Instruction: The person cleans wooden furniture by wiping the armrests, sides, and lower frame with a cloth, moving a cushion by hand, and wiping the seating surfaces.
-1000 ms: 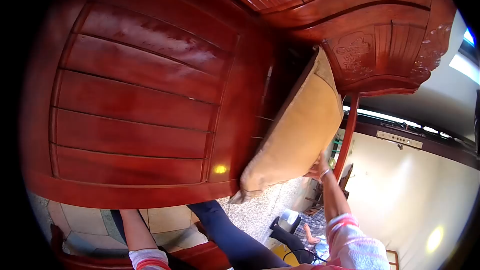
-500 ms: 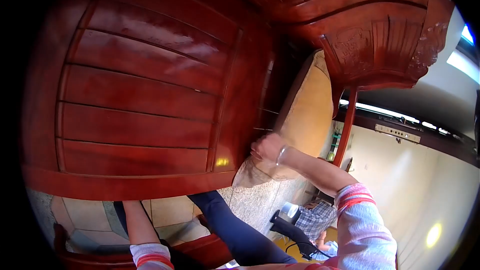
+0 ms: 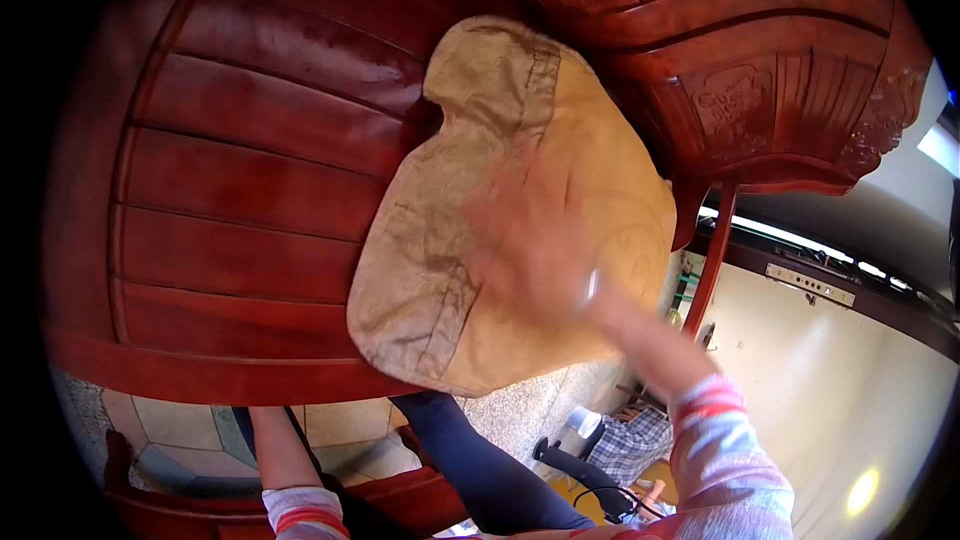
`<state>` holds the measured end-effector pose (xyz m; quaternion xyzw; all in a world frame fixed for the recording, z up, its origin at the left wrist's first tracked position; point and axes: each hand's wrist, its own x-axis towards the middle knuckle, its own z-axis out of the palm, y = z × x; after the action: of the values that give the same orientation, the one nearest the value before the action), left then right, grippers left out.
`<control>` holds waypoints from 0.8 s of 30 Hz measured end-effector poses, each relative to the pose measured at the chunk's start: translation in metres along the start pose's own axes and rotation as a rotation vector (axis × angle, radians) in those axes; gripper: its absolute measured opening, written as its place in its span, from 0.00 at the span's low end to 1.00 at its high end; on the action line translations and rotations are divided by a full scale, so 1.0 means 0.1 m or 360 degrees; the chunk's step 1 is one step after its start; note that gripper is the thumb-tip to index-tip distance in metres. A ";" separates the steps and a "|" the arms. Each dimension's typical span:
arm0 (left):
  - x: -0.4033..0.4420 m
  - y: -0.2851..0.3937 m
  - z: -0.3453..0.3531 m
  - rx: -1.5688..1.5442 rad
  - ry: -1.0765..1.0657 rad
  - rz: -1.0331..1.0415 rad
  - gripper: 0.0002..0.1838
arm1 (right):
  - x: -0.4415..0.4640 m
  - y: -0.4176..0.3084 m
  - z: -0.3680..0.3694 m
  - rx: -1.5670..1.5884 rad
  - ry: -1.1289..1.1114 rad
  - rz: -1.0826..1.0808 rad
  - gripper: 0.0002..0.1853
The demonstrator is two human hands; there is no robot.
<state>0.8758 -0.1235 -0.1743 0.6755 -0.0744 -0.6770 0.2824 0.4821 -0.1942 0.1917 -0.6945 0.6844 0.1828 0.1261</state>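
Observation:
A tan-yellow cushion lies flat on the slatted red wooden seat, near the carved backrest. Its creased, duller fabric strip faces left. Over the middle of the cushion is my right hand, blurred by motion, with its fingers spread and a bracelet at the wrist. Whether it touches the cloth cannot be told. My left forearm reaches under the seat's front edge at the lower left, and the left hand itself is hidden there.
The carved red backrest rises at the upper right. A red post stands beside a pale wall. At the lower right, a person in checked cloth is partly visible near a white container.
The cushion has gone from tilted up on its edge to lying flat, spreading left over the slats. My right hand has left its lower edge and moved up over its middle, its fingers opening.

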 end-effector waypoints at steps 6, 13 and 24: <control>-0.04 0.02 0.04 0.0017 0.0026 -0.0027 0.25 | -1.85 -0.39 0.79 0.0313 0.0098 0.0679 0.35; -0.03 0.03 0.10 -0.0028 0.0037 0.0003 0.25 | -2.28 0.94 1.41 -0.0149 -0.0132 0.0394 0.37; -0.56 -0.75 0.58 -0.0456 0.0137 0.0090 0.26 | -2.10 0.56 0.77 0.0062 -0.0214 0.0259 0.36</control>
<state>0.7953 -0.0504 -0.1575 0.6543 0.0161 -0.6430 0.3978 0.4208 0.0272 0.2160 -0.6203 0.7319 0.2252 0.1700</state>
